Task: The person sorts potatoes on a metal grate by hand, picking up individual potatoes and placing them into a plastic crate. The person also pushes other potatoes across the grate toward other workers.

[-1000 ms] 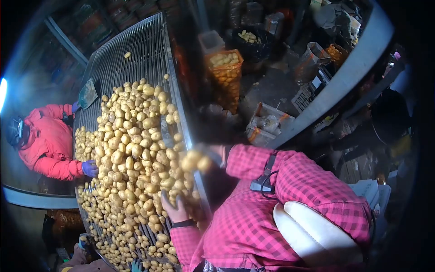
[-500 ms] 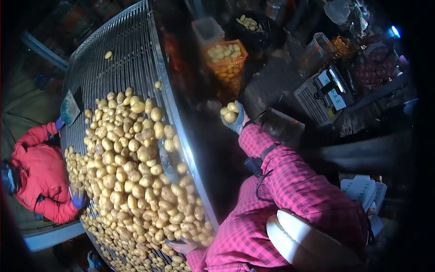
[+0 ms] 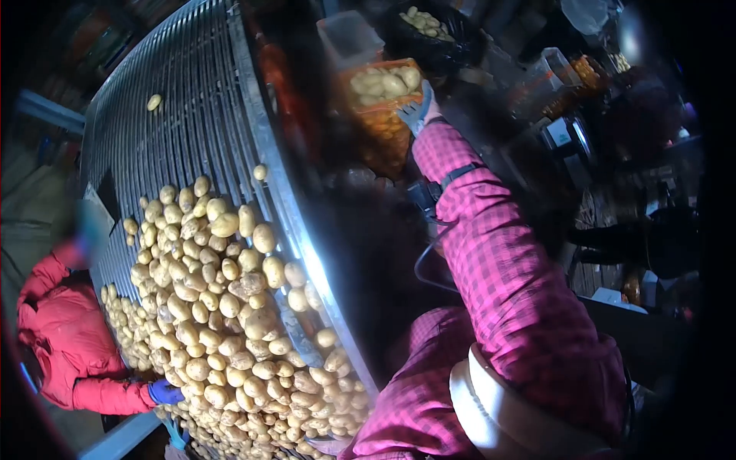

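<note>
- Right hand (image 3: 419,113), gloved, arm at full stretch. It sits at the near rim of the orange sack (image 3: 379,130), which stands on the floor off the right edge of the sorting table (image 3: 192,100).
- The fingers look spread, and I see no potato between them. The glove is blurred, so I log this with low confidence.
- Left hand: out of view below the frame, so I cannot tell its state.
- Potatoes in the sack (image 3: 383,80) are heaped to the rim. By my reading that sack is close to full.
- Potatoes on the table (image 3: 222,307) lie in a thick pile over the near half, out to both side edges. I judge most of the picking is left to do.
- One stray potato (image 3: 155,102) lies alone on the bare far half.
- The table surface is metal bars with a bright steel right rim, tilted in this view.
- A co-worker in a red jacket (image 3: 61,345) stands at the left edge, blue-gloved hand (image 3: 165,392) in the pile.
- The room is dim and crowded. A black tub (image 3: 425,23) holding more potatoes stands beyond the sack.
</note>
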The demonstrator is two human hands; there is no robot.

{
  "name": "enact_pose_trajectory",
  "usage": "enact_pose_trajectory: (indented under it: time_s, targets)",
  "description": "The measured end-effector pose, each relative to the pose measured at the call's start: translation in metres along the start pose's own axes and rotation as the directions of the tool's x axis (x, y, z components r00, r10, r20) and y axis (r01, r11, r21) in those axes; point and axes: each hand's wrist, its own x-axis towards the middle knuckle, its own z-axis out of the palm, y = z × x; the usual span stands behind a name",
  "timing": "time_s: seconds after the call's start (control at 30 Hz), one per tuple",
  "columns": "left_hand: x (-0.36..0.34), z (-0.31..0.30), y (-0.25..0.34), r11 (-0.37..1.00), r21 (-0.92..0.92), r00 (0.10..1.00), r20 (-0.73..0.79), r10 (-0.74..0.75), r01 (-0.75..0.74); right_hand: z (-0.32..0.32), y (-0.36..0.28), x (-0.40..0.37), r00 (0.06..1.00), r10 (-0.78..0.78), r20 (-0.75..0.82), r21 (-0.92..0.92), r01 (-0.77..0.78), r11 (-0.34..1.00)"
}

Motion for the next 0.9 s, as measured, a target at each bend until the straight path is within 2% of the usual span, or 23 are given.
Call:
enact_pose_trajectory:
  time_s: [0.03, 0.1, 0.13, 0.17, 0.2, 0.23, 0.27, 0.3, 0.33, 0.37, 0.4, 0.47, 0.5, 0.57, 0.63, 0.7, 0.73, 0.77, 0.8, 0.83, 0.87, 0.9]
  targets:
    - [-0.001, 0.000, -0.003, 1.000, -0.009, 1.000, 0.005, -0.004, 0.004, -0.010, 0.006, 0.006, 1.000, 0.003, -0.023, -0.044, -0.004, 0.999]
    - [-0.002, -0.001, -0.010, 0.999, -0.047, 1.000, 0.023, -0.009, 0.010, -0.042, 0.040, -0.005, 0.996, 0.056, 0.063, -0.112, -0.048, 0.993]
    - [-0.007, 0.001, -0.009, 0.997, -0.068, 0.999, 0.032, -0.024, 0.027, -0.058, 0.055, -0.017, 0.985, 0.149, 0.085, -0.203, -0.129, 0.971]
    - [-0.013, 0.002, -0.010, 0.995, -0.095, 0.998, 0.040, -0.041, 0.045, -0.042, 0.062, -0.065, 0.977, 0.194, 0.091, -0.185, -0.174, 0.967]
    - [-0.021, 0.002, -0.012, 0.992, -0.107, 0.997, 0.042, -0.062, 0.066, -0.075, 0.079, -0.067, 0.926, 0.281, 0.252, -0.146, -0.251, 0.957]
    - [-0.025, 0.001, -0.015, 0.988, -0.129, 0.996, 0.042, -0.076, 0.081, -0.080, 0.090, -0.079, 0.898, 0.396, 0.193, -0.180, -0.364, 0.914]
    - [-0.032, 0.004, -0.020, 0.985, -0.149, 0.996, 0.047, -0.081, 0.087, -0.119, 0.111, -0.064, 0.849, 0.451, 0.275, -0.164, -0.421, 0.892]
    - [-0.038, 0.004, -0.024, 0.982, -0.159, 0.994, 0.055, -0.098, 0.106, -0.125, 0.121, -0.063, 0.835, 0.512, 0.204, -0.231, -0.467, 0.854]
    - [-0.040, 0.005, -0.028, 0.980, -0.154, 0.991, 0.061, -0.119, 0.127, -0.103, 0.120, -0.073, 0.814, 0.581, 0.024, -0.294, -0.549, 0.782]
    - [-0.033, -0.010, -0.019, 0.955, -0.218, 0.970, 0.180, -0.161, 0.199, -0.094, 0.121, -0.080, 0.809, 0.587, 0.023, -0.326, -0.549, 0.769]
    - [-0.034, -0.006, -0.022, 0.965, -0.167, 0.969, 0.176, -0.173, 0.203, -0.089, 0.117, -0.085, 0.818, 0.575, 0.005, -0.350, -0.538, 0.767]
    - [-0.043, 0.008, -0.029, 0.978, -0.077, 0.964, 0.201, -0.176, 0.194, -0.069, 0.110, -0.105, 0.878, 0.460, 0.132, -0.421, -0.370, 0.828]
    - [-0.037, -0.018, -0.014, 0.966, -0.131, 0.953, 0.235, -0.188, 0.223, -0.057, 0.103, -0.122, 0.897, 0.397, 0.196, -0.450, -0.277, 0.849]
    - [-0.035, -0.022, -0.012, 0.961, -0.151, 0.950, 0.246, -0.192, 0.233, -0.023, 0.093, -0.167, 0.885, 0.308, 0.349, -0.519, -0.091, 0.850]
    - [-0.036, -0.026, -0.011, 0.962, -0.169, 0.960, 0.219, -0.174, 0.213, 0.020, 0.095, -0.242, 0.823, 0.239, 0.515, -0.547, 0.101, 0.831]
    - [-0.035, -0.031, -0.010, 0.951, -0.240, 0.973, 0.168, -0.156, 0.194, 0.039, 0.111, -0.313, 0.700, 0.315, 0.641, -0.571, 0.161, 0.805]
    - [-0.036, -0.028, -0.012, 0.949, -0.256, 0.977, 0.154, -0.150, 0.186, 0.040, 0.121, -0.343, 0.664, 0.378, 0.646, -0.629, 0.182, 0.756]
    - [-0.037, -0.024, -0.014, 0.933, -0.315, 0.982, 0.118, -0.145, 0.176, 0.032, 0.133, -0.367, 0.582, 0.483, 0.654, -0.696, 0.213, 0.685]
    - [-0.039, -0.025, -0.014, 0.913, -0.370, 0.985, 0.092, -0.146, 0.170, 0.033, 0.133, -0.399, 0.452, 0.727, 0.516, -0.832, 0.064, 0.551]
    - [-0.042, -0.020, -0.019, 0.856, -0.487, 0.985, 0.061, -0.162, 0.171, 0.022, 0.143, -0.418, 0.285, 0.804, 0.521, -0.846, 0.296, 0.444]
    - [-0.045, -0.016, -0.024, 0.785, -0.596, 0.983, 0.041, -0.179, 0.167, -0.001, 0.161, -0.426, 0.190, 0.940, 0.285, -0.945, 0.217, 0.243]
    - [-0.050, -0.021, -0.030, 0.698, -0.698, 0.975, -0.003, -0.221, 0.156, -0.009, 0.162, -0.448, 0.052, 0.877, 0.477, -0.671, 0.667, 0.325]
